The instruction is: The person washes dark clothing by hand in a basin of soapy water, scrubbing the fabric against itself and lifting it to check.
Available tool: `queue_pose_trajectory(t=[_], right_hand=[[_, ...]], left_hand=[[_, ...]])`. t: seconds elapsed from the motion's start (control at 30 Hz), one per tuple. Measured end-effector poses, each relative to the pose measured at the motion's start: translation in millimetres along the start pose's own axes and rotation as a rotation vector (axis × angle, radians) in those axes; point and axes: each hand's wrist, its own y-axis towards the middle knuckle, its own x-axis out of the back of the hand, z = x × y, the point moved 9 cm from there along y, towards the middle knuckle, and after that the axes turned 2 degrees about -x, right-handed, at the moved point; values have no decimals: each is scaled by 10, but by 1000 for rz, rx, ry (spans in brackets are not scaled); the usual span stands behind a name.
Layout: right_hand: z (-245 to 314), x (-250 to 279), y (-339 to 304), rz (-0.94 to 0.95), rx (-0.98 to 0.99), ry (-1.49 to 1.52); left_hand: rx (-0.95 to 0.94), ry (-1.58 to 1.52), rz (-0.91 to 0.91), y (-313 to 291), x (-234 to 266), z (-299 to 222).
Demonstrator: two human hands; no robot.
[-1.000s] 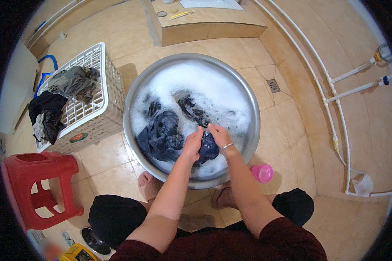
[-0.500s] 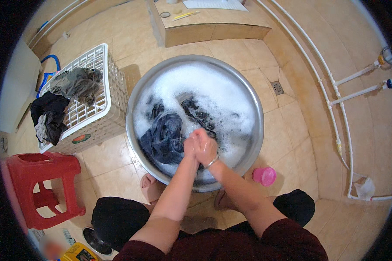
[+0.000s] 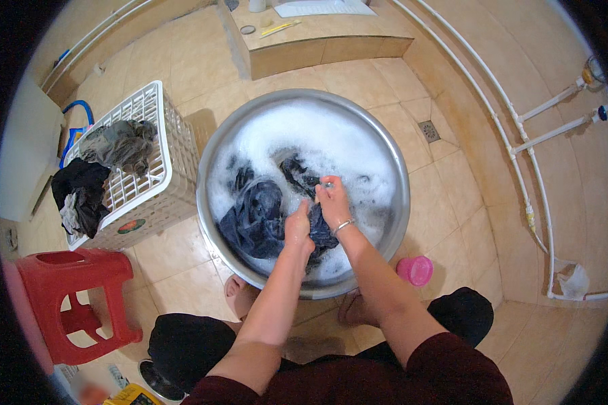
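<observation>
A large round metal basin (image 3: 404, 202) holds white suds and wet dark clothes. My left hand (image 3: 298, 228) is over its near middle, fingers curled in against a black garment (image 3: 323, 228). Slightly farther off and to the right, my right hand (image 3: 333, 204) has its fingers bent closed at the same dark cloth; a bracelet circles that wrist. The garment lies partly between the two hands, and the exact grip is hidden by the fingers. Left of my left hand, a bunched dark blue garment (image 3: 253, 219) rises out of the foam.
To the left stands a white plastic basket (image 3: 159, 182) with a grey garment (image 3: 121, 145) and a black one (image 3: 80, 192) on top. A red stool (image 3: 81, 304) is nearer me. Beside the basin sits a pink cup (image 3: 415, 271). White pipes (image 3: 496, 125) line the right wall.
My hands, pressed together before, have come apart. The right one has moved up and right, the left one slightly down. The view has shifted a little.
</observation>
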Motion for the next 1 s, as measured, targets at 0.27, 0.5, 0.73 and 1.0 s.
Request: queue_pose_trajectory(t=[0.27,0.5,0.73,1.0], right_hand=[[874,-112,-378,149,288,-283],[1156,-282,-739,183,389,-375],[1370,-128,-794,80,399,-201],[1494,73,-834,-29,343,-227]], left_hand=[[-95,49,51,-93,4,150],[-67,-8,68,-364,28,-2],[-198,-41,156,-832,-212,-429],[-370,410,81,-986,-156,-602]])
